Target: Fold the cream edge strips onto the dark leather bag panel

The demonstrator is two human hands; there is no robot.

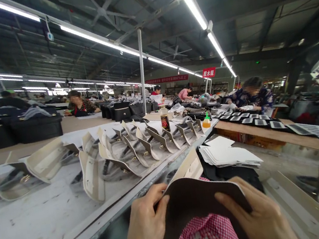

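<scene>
Both my hands hold one dark brown leather piece [195,202] over my lap, its pale cream edge folded upward. My left hand [145,229] grips its left side with the thumb pressed on top. My right hand [258,215] is closed on its right edge, fingers curled over it. A red-and-white checked cloth [208,237] lies under the piece on my lap. A stack of white cut sheets [228,153] rests just beyond my hands.
Several cream bag flaps with clasps [133,147] stand in rows on the white table [29,233] to my left. A bottle [164,119] and small orange glue bottle [206,122] stand further back. Other people sit at the benches; dark panels [253,120] lie on a wooden board at right.
</scene>
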